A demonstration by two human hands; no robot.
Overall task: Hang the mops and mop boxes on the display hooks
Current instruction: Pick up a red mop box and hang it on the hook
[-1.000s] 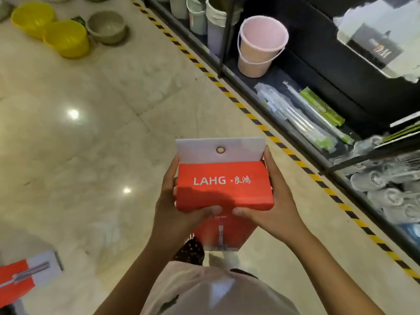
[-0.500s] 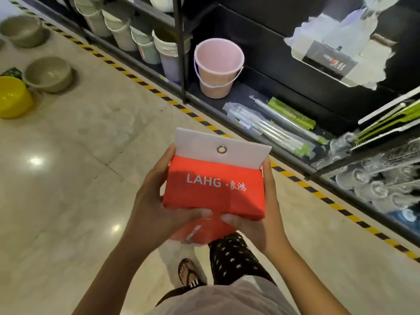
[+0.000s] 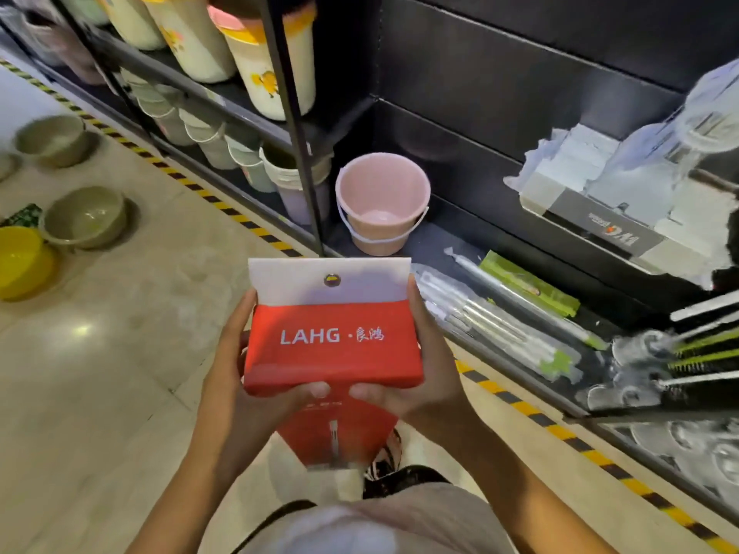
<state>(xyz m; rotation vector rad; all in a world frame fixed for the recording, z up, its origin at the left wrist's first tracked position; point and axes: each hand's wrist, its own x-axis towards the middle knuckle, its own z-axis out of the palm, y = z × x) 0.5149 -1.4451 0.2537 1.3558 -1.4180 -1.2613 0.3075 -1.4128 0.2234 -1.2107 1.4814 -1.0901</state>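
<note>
Head camera looks down at a red mop box (image 3: 332,345) held in front of the person's body, above the tiled floor (image 3: 120,373). The left hand (image 3: 244,397) grips the left side of the box, with its thumb pressed on the lower front edge. The right hand (image 3: 420,377) grips the right side in the same way, and the two thumbs almost meet in the middle. The box carries the white letters "LAHG", and its white top flap (image 3: 328,279) with a small round hanging hole stands upright. Just behind the box, on the bottom black shelf (image 3: 436,249), stands a pink bucket (image 3: 382,203). Packed mops in clear wrapping (image 3: 492,321) lie on the same shelf to the right. On the floor at the left are a yellow basin (image 3: 20,261) and grey-green bowls (image 3: 84,215).
</note>
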